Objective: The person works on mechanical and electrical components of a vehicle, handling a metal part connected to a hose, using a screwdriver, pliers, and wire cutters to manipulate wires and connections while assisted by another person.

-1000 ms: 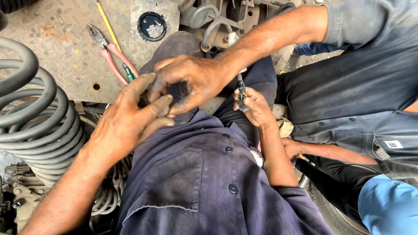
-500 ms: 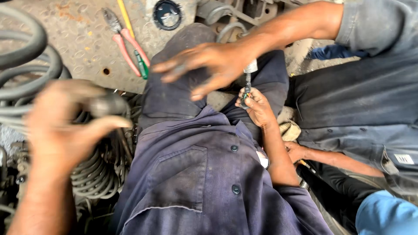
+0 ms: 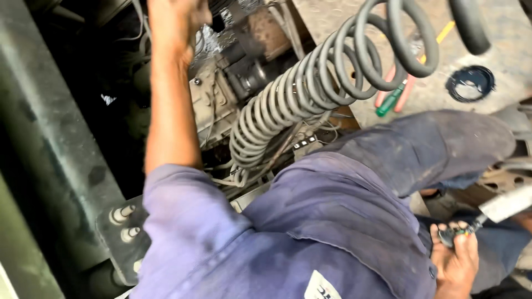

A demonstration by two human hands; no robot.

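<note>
My left hand point(image 3: 176, 25) is stretched up and away to the top edge of the view, over grimy engine parts point(image 3: 244, 66) and wiring. Its fingers are curled and partly cut off by the frame, so I cannot tell whether it holds anything. My right hand point(image 3: 455, 260) sits low at the bottom right beside my thigh, closed around a small dark-handled tool point(image 3: 453, 235). A pale metal piece point(image 3: 505, 204) runs from that tool toward the right edge. My blue-trousered knee point(image 3: 443, 147) lies between the two hands.
A large grey coil spring point(image 3: 327, 77) arches across the middle. Red-handled pliers and a green-handled screwdriver point(image 3: 392, 98) lie on the worn metal floor plate point(image 3: 499, 39), beside a black ring point(image 3: 471, 83). A dark beam point(image 3: 50, 144) and a studded pedal point(image 3: 124, 224) are at the left.
The view has swung left. My left hand has left the knee and reached up over the engine parts. The other person's hand and arm are out of view. My right hand still grips the tool.
</note>
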